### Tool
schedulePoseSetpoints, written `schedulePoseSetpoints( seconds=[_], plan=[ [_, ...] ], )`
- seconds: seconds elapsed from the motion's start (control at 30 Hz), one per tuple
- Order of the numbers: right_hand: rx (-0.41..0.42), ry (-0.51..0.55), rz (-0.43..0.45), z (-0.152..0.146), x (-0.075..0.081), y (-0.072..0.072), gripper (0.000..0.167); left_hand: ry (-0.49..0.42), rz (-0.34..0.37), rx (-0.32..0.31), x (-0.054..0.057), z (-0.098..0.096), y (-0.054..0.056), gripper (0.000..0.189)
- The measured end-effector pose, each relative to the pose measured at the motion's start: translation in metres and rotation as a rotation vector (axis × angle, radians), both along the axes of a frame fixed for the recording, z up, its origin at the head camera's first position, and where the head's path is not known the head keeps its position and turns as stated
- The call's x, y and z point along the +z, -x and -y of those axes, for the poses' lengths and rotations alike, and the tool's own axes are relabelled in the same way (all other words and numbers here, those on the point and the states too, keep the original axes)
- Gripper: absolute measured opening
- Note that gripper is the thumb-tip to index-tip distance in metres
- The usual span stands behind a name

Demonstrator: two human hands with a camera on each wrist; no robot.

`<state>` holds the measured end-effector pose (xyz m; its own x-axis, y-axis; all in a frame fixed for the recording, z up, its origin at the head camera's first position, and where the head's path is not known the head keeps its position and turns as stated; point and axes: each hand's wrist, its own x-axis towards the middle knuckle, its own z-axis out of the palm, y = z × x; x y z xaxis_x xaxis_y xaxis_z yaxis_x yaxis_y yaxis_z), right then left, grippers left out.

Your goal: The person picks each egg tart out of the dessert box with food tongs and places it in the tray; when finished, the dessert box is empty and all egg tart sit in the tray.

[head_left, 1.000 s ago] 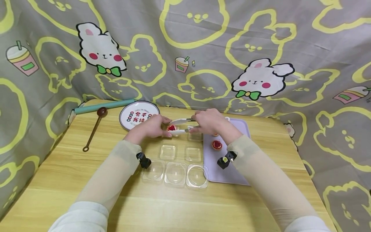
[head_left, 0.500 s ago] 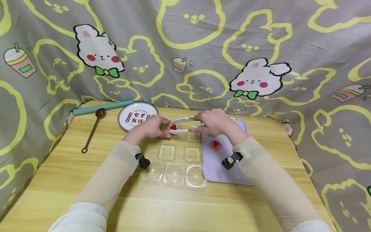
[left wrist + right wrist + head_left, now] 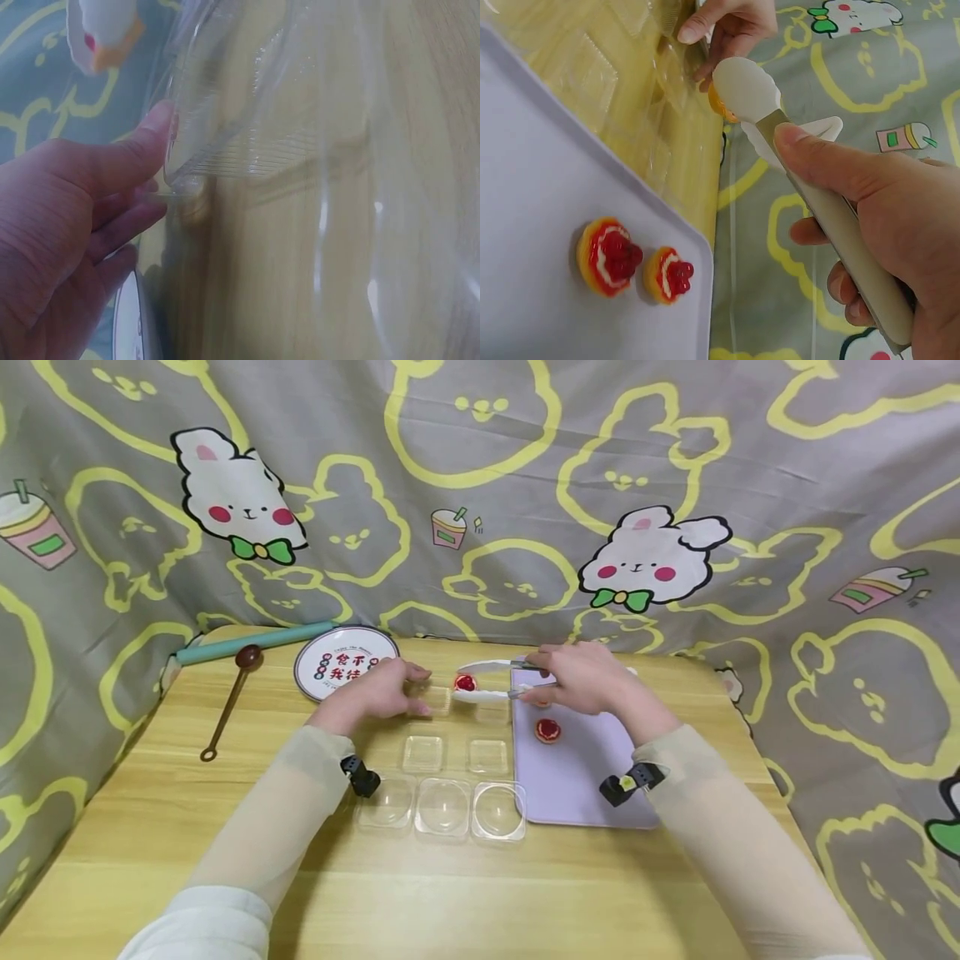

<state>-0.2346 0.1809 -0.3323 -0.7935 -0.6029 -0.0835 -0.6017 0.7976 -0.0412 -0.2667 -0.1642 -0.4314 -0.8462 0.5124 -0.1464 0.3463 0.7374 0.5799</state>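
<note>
In the head view my right hand [image 3: 581, 677] grips a pair of tongs [image 3: 495, 693] with white tips. Between those tips is a small tart [image 3: 466, 682] with a red topping, held above the clear containers at the back. My left hand [image 3: 378, 689] is beside the white plate, and in the left wrist view its thumb and fingers pinch the edge of a clear plastic container [image 3: 247, 150]. Two more red-topped tarts, the larger-looking one [image 3: 609, 257] and its neighbour [image 3: 667, 275], lie on the lilac tray [image 3: 577, 785] under my right arm.
Several clear plastic containers and lids [image 3: 442, 808] stand in rows mid-table. A white plate [image 3: 318, 652] with red writing, a teal rod [image 3: 247, 643] and a brown long-handled spoon [image 3: 228, 714] are at the back left. A patterned curtain [image 3: 517, 493] hangs behind the table.
My right hand has moved right, carrying the tongs and the tart away from my left fingertips. The left hand stays at the container. The head view has shifted slightly.
</note>
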Motion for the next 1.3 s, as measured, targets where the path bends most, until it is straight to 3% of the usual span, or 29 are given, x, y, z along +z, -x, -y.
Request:
schedulePoseSetpoints(
  seconds=[0.67,1.03,1.3],
  plan=[
    [0.006,0.097,-0.058,-0.076,-0.001,-0.042,0.066,0.018,-0.015,-0.011,0.003,0.001,-0.003,0.074],
    [-0.077,0.058,-0.065,-0.116,-0.002,-0.066,0.068,0.022,-0.023,-0.007,0.003,0.001,0.0,0.073],
    [-0.125,0.049,-0.09,-0.142,-0.01,-0.078,0.058,0.002,0.002,-0.001,0.005,0.0,-0.002,0.072]
  ],
)
